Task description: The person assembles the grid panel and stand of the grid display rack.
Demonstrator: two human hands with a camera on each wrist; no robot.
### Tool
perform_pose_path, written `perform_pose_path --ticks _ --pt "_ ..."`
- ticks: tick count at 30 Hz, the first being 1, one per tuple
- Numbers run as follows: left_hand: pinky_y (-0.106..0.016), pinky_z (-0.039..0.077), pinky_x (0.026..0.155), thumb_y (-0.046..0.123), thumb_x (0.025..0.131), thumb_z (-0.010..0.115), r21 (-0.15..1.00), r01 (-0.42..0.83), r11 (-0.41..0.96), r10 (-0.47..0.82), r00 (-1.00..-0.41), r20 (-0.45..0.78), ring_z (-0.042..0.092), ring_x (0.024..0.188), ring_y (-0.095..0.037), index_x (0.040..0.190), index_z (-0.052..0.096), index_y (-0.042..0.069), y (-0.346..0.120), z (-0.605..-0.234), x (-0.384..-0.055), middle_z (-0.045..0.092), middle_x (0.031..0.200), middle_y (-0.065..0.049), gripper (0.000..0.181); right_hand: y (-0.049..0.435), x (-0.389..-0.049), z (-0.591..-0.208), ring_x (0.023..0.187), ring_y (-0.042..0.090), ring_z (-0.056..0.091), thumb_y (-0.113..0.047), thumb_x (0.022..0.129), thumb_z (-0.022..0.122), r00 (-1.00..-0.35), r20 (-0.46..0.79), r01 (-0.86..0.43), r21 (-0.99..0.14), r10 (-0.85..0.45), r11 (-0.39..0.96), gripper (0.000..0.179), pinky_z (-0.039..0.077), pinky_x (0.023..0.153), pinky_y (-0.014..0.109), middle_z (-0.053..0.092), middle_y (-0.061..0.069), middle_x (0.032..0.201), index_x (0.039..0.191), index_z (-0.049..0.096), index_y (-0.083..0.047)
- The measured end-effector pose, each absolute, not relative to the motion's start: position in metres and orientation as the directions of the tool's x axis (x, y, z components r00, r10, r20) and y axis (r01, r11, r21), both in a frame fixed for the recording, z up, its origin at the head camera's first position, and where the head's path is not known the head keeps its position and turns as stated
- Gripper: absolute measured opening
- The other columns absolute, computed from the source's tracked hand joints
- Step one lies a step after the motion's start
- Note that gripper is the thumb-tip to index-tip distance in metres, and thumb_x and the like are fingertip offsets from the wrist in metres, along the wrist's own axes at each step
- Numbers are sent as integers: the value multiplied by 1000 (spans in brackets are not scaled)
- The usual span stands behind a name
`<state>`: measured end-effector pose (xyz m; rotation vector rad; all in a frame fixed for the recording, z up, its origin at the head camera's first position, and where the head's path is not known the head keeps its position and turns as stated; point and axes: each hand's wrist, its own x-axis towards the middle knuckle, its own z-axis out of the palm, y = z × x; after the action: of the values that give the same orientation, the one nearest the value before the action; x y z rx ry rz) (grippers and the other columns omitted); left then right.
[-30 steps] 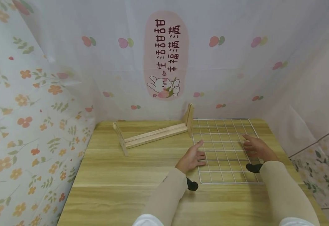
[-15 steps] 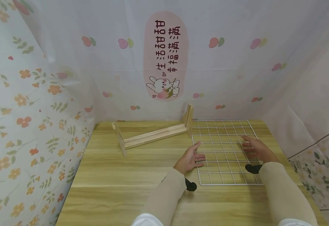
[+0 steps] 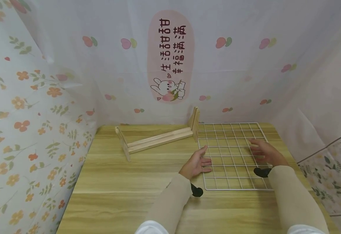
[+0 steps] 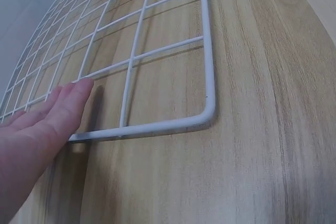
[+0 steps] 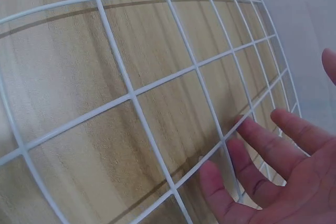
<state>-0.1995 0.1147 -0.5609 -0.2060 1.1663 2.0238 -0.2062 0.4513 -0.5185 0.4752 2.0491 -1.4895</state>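
Observation:
A white wire grid panel (image 3: 231, 189) lies flat on the wood-grain table. My left hand (image 3: 196, 164) is at its left edge, thumb extended and the other fingers reaching over the outer wire. In the left wrist view, those fingers (image 4: 65, 111) look straight and lie right at the wires near one rounded corner. Over the right part of the grid, my right hand (image 3: 265, 152) has its fingers spread and slightly bent. Seen from the right wrist, its fingertips (image 5: 210, 174) are right at the wires without curling round them.
Left of the grid stands a wooden rack (image 3: 161, 140) with two upright ends, its right end (image 3: 195, 125) beside the grid's far left corner. A printed cloth (image 3: 170, 113) hangs behind the table (image 3: 106, 195), with floral cloths on both sides.

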Motion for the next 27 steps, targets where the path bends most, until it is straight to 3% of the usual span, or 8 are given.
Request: perform_pose_path --ticks 12,19,27 --pt "-63 36 105 59 89 58 695 -679 -236 559 -680 -475 42 132 -45 150 28 3 113 -560 -202 42 141 -34 88 458 -209 -527 142 42 23 -51 102 37 -782 -620 592 -769 -56 242 82 38 108 50 9 28 159 155 -7 -5" --pt "-63 35 105 58 89 58 687 -684 -245 561 -678 -475 42 132 -45 149 29 3 113 -561 -201 40 142 -34 87 460 -210 -527 128 31 47 -47 104 36 -800 -597 579 -795 -62 180 78 42 105 47 14 27 158 155 -8 -6" --pt "-62 36 106 56 89 60 681 -684 -261 551 -685 -477 41 131 -47 149 29 1 115 -559 -199 40 141 -35 87 459 -203 -522 121 26 53 -48 103 39 -808 -586 574 -806 -57 147 81 46 102 44 13 27 158 156 -8 -8"
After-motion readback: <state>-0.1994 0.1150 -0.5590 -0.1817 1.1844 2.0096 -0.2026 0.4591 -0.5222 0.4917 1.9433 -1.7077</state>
